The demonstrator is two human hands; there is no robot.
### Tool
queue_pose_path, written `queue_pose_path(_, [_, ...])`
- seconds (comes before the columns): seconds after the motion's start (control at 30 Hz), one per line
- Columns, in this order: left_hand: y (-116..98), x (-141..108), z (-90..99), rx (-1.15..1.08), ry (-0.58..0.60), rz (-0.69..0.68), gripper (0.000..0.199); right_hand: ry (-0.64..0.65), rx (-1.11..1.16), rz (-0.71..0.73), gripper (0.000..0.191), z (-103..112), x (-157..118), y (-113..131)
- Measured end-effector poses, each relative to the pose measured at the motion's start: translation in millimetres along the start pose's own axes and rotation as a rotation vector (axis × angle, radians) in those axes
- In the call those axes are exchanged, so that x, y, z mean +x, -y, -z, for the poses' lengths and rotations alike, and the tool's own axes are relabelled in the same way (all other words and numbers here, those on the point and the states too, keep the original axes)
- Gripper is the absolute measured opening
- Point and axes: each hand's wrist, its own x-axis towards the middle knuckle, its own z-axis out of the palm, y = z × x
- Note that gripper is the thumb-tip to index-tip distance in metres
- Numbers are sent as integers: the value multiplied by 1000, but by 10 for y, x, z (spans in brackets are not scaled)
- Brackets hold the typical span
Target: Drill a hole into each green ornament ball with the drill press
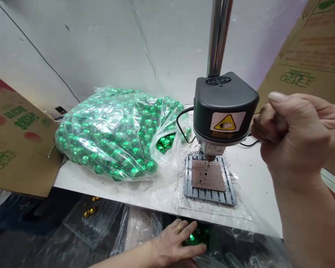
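My left hand [174, 240] reaches below the front edge of the table, its fingers spread over shiny green pieces [197, 238] in a plastic bag. A ring is on one finger. At the right, my right hand [296, 126] is raised beside the black head of a drill press [226, 96], its fingers curled; what they hold, if anything, is hidden. Under the drill's chuck, a brown plate [208, 178] with a small hole lies on the grey slotted base [209, 195], with dark shavings around it.
A large clear bag of green shiny balls [111, 134] fills the table's left part. Cardboard stands at the left [19, 141] and right [309, 63]. The metal column [219, 37] rises behind the drill head. Gold pieces [89, 212] lie below the white table [95, 190].
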Motion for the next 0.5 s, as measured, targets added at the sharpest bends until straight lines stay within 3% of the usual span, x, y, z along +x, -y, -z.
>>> queue_pose_path(0.07, [195,113,146,-8,-149,45,73,-3,-8,7,45,3,3,-12])
queue_pose_path(0.13, [503,389,367,88,-311,214,58,-7,-10,8,47,-2,2,-18])
queue_pose_path(0.17, [691,569,497,152,-321,323,54,-11,-11,6,48,-7,0,-20])
queue_pose_path(0.33, [1616,1436,1062,310,-139,693,51,-30,-20,-12,47,-18,-6,-17])
queue_pose_path(0.4, [1832,1618,1160,288,-79,743,42,-28,-13,-21,45,-12,-1,-12])
queue_pose_path(0.5, [1941,1705,1221,278,-72,739,34,-13,-5,-14,44,-9,12,-2])
